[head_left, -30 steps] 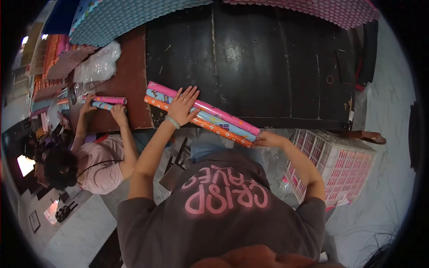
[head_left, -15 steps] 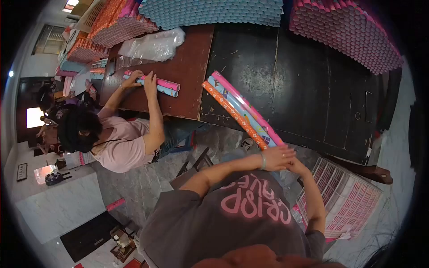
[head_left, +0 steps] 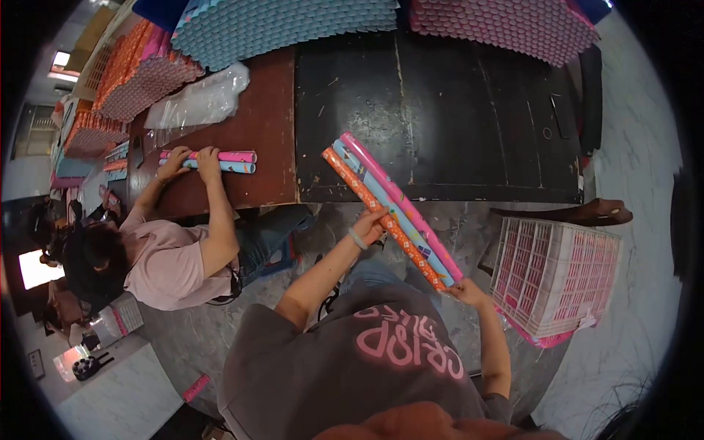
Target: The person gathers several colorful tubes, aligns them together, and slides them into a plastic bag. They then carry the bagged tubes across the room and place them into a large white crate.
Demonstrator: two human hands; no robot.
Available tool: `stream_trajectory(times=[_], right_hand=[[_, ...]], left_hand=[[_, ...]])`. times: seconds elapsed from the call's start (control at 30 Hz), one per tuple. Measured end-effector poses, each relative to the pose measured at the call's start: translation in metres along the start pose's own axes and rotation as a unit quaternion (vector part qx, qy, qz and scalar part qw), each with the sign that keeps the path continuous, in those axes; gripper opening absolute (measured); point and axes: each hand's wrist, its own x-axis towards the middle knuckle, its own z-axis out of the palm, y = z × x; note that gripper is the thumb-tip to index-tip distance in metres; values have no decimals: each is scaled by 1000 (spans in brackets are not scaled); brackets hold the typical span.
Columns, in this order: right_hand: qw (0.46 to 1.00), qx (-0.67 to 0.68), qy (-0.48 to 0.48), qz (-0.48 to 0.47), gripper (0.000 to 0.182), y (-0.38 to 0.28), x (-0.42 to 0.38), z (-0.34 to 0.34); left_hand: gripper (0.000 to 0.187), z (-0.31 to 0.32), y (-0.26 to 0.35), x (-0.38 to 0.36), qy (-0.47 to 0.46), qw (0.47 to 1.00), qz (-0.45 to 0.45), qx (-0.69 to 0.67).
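Three rolls of patterned wrapping paper lie side by side on a slant: a pink roll (head_left: 402, 198), a light blue roll (head_left: 381, 196) and an orange roll (head_left: 367, 198). Their upper ends reach over the black tabletop (head_left: 455, 125), and their lower ends stick out past its front edge toward my body. My left hand (head_left: 372, 226) grips the bundle from the orange side, near the middle, with some fingers hidden under it. At the lower end my right hand (head_left: 467, 292) is closed on the rolls, its fingers partly out of sight.
A co-worker (head_left: 172, 257) at left holds a pink and a blue roll on the brown table (head_left: 271, 110). Plastic bags (head_left: 205, 95) lie there. Stacked blue rolls (head_left: 286, 29) and pink rolls (head_left: 506, 29) line the back. A white crate (head_left: 554, 275) stands right.
My left hand has moved from the rolls' lower end to their middle. The bundle has come off the tabletop partly, toward my body. The camera view has shifted.
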Motion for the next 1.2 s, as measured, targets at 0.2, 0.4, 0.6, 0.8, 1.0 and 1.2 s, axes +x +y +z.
stream_trajectory(times=[0.2,0.4,0.6,0.8,1.0,1.2], right_hand=[[981,102,121,-109,36,123,-64,94],[961,195,190,-44,40,212,-133,188],[928,209,301,-69,45,279,-208,272],[865,313,393,-5,43,314,-284,369],[772,361,523,19,43,348,-305,478],[701,468,531,83,42,343,-294,550]], left_hand=[[24,22,-10,-5,-24,997,66,-42],[24,101,-77,-50,-72,995,43,54],[31,153,-196,-103,-154,981,-22,114],[33,195,-329,-155,-243,943,-114,199],[37,259,-431,-182,-293,882,-219,298],[39,241,-542,-148,-308,817,-330,360]])
